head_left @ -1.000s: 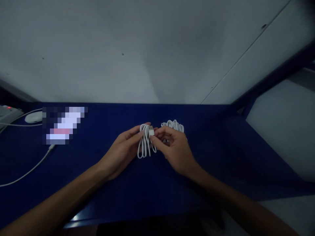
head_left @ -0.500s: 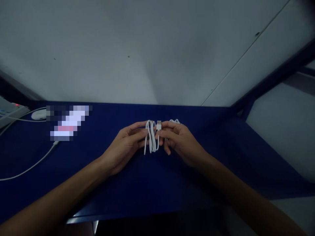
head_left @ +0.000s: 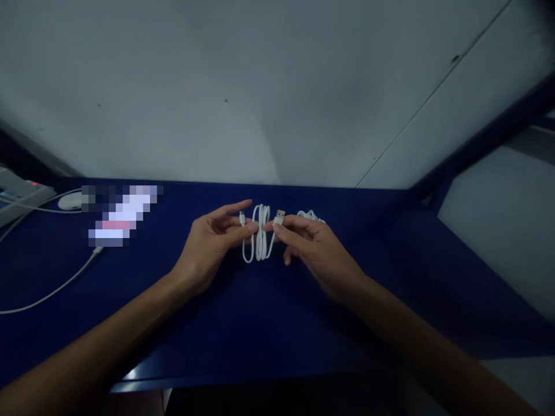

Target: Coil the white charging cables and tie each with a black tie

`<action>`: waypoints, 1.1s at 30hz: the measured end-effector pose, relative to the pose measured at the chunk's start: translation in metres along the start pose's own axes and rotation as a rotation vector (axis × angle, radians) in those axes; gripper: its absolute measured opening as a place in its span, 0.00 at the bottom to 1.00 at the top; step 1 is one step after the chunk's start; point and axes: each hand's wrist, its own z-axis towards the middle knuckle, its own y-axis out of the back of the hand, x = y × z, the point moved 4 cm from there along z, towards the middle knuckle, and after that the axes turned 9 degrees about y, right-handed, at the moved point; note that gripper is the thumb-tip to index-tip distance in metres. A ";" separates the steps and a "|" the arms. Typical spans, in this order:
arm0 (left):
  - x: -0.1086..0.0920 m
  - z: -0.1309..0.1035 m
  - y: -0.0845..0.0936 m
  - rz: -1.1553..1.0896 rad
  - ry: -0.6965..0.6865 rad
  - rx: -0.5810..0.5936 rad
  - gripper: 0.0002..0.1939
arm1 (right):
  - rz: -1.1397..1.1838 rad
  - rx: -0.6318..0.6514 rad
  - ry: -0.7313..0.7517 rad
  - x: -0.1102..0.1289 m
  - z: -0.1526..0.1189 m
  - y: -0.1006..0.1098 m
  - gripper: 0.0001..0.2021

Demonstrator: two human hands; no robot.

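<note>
A white USB cable (head_left: 261,245), wound into several loops, is held up between my two hands above the blue table. My left hand (head_left: 203,245) pinches the loops between thumb and fingers, with its index finger stretched out. The cable's small connector stands up beside that index finger. My right hand (head_left: 318,248) grips the cable near its larger USB plug (head_left: 279,217), which points upward from the fingertips. Behind my right hand a second coiled white cable (head_left: 309,215) lies on the table, partly hidden by the fingers.
On the left of the blue table (head_left: 173,341) lies a blurred-out phone (head_left: 125,214) with a white cord (head_left: 65,294) plugged in. A white rounded object (head_left: 70,201) and a power strip (head_left: 26,202) with a red light sit farther left. A pale wall (head_left: 195,115) rises behind.
My left hand has shifted slightly left and its index finger has lifted off the loops. The coil has turned and moved a little left and up; its small connector now shows.
</note>
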 end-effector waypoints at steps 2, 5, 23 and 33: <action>0.002 0.000 -0.002 0.000 0.006 0.013 0.26 | -0.058 0.017 0.015 0.002 -0.001 -0.003 0.10; 0.005 0.000 -0.005 -0.017 0.015 0.023 0.21 | -0.052 0.082 -0.002 0.001 -0.003 -0.008 0.11; -0.002 -0.004 -0.019 -0.136 0.140 0.232 0.16 | 0.046 -0.079 -0.012 -0.004 -0.006 -0.005 0.11; -0.005 -0.004 -0.016 -0.081 0.138 0.241 0.08 | 0.227 -0.024 -0.099 -0.001 -0.001 -0.004 0.08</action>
